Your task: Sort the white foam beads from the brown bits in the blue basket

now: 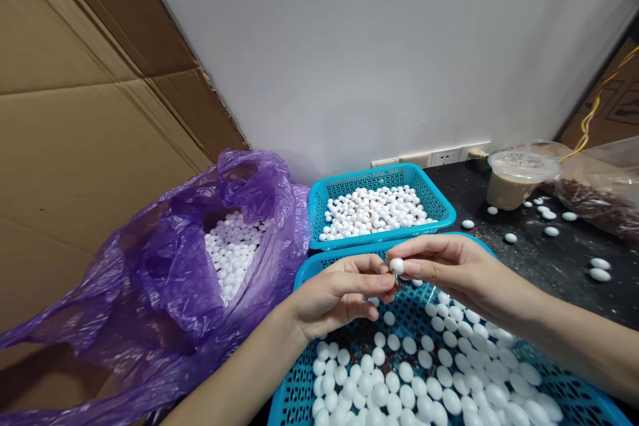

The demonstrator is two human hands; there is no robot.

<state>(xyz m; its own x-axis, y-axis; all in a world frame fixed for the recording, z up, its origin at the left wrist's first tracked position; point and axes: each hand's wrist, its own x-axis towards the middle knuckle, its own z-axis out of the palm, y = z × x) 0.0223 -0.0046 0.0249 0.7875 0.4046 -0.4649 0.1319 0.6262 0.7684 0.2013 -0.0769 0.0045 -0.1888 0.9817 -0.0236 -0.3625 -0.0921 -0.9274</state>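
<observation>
My right hand [442, 269] pinches a small white egg-shaped ball [397, 266] between thumb and fingers. Close against it, my left hand [349, 289] has its thumb and forefinger pressed together on a small reddish-brown piece [394, 285], too small to identify; its lower fingers are loosely curled. Both hands are above the near blue plastic basket [294, 373]. Many loose white balls [429, 389] and some reddish-brown scraps [362, 341] lie in that basket.
Behind stands another blue basket [314, 213] of smaller-looking white balls. A purple plastic bag [170, 279] at left holds more. On the black table [539, 279] are stray balls, a lidded drink cup [514, 183] and a clear bag of brown material [599, 203]. Cardboard [74, 146] and a wall enclose the space.
</observation>
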